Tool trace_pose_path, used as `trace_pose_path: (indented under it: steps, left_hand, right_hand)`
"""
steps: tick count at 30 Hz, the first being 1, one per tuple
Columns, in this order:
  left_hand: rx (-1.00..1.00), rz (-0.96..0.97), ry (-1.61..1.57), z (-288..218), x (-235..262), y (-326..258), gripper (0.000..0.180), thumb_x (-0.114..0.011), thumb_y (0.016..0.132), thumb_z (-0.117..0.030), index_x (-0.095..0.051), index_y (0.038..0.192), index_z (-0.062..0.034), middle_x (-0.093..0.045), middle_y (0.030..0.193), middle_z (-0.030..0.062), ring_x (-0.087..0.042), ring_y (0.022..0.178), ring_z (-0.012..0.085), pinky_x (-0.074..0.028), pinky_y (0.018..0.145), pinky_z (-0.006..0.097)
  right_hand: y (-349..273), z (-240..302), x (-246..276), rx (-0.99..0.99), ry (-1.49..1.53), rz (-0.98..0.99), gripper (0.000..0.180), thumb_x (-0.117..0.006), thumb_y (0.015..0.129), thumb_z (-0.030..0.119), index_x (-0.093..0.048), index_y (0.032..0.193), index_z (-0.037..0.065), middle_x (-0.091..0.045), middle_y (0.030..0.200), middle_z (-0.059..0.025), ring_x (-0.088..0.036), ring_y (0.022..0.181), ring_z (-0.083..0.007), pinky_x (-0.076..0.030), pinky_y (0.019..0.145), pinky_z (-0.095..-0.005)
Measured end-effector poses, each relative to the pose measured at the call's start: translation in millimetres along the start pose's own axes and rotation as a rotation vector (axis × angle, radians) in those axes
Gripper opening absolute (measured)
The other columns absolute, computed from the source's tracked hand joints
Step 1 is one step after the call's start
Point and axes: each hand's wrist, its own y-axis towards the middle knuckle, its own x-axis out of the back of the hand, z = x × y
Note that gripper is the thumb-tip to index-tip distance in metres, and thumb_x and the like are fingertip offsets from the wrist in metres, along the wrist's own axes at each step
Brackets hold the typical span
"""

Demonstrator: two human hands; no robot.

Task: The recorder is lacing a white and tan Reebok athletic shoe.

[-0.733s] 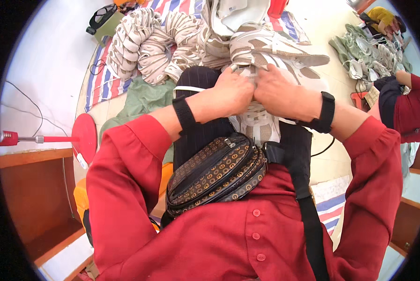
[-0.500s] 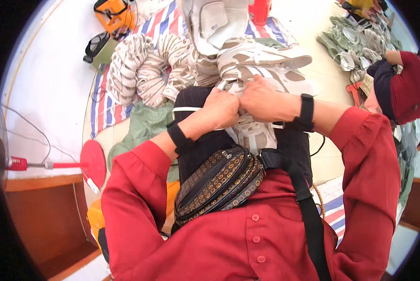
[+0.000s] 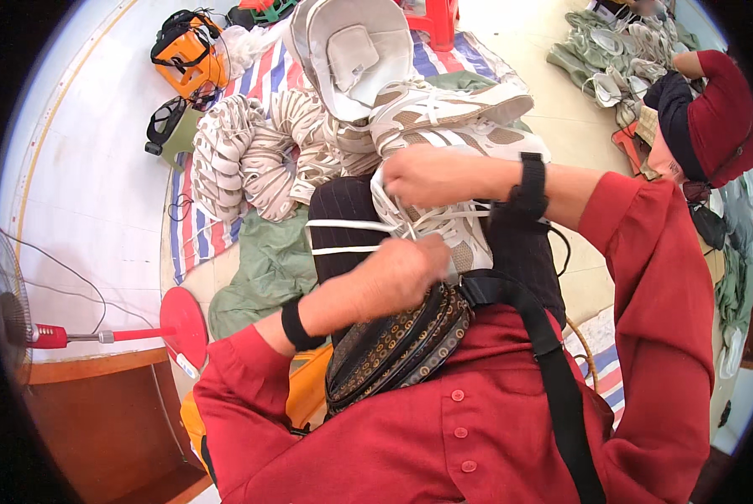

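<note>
A white and beige sneaker (image 3: 458, 233) lies on my lap, its grey and white end toward me. White shoelaces (image 3: 351, 225) trail from it to the left, across my dark trouser leg. My right hand (image 3: 431, 178) is closed beside the shoe's far, open end; what its fingers hold is hidden. Lower down, my left hand (image 3: 393, 273) is closed near the laces and slightly blurred, so anything in its fingers cannot be made out. Beyond my hands, more white and beige sneakers (image 3: 456, 109) are stacked against my knees.
Rows of nested sneakers (image 3: 267, 168) curve over a striped sheet (image 3: 198, 239). Behind stand a pale grey padded seat (image 3: 351, 63) and a red stool (image 3: 433, 25). A fan with a red base (image 3: 183, 328) is at left. A person in a red sleeve (image 3: 725, 118) sits at right near piled shoes (image 3: 620, 71).
My hands, together at the shoe half a second ago, have moved apart. The left came toward me, the right stayed near the far end. White lace ends now stretch further out to the left.
</note>
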Motion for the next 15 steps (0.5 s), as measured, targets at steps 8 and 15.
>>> trace_pose_path:
  steps: [8, 15]
  left_hand:
    - [-0.388, 0.097, -0.044, -94, 16, 7, 0.014, -0.053, 0.078, -0.013, -0.047, 0.083, -0.002, -0.048, 0.083, 0.0122, -0.054, 0.071, 0.0286, -0.047, 0.062, 0.039]
    - [-0.55, 0.17, -0.606, -157, 41, 1, 0.014, -0.056, 0.078, -0.011, -0.047, 0.084, -0.0017, -0.047, 0.082, 0.0116, -0.054, 0.069, 0.0275, -0.047, 0.057, 0.036]
  right_hand:
    - [95, 183, 26, 0.679, 1.006, 0.046, 0.022, -0.054, 0.08, 0.014, -0.056, 0.07, -0.006, -0.056, 0.063, -0.0196, -0.055, 0.058, -0.0278, -0.045, 0.058, -0.0412]
    - [51, 126, 48, 0.368, 0.681, -0.198, 0.017, -0.06, 0.081, 0.015, -0.065, 0.087, -0.001, -0.066, 0.075, -0.0163, -0.064, 0.074, -0.03, -0.051, 0.07, -0.0406]
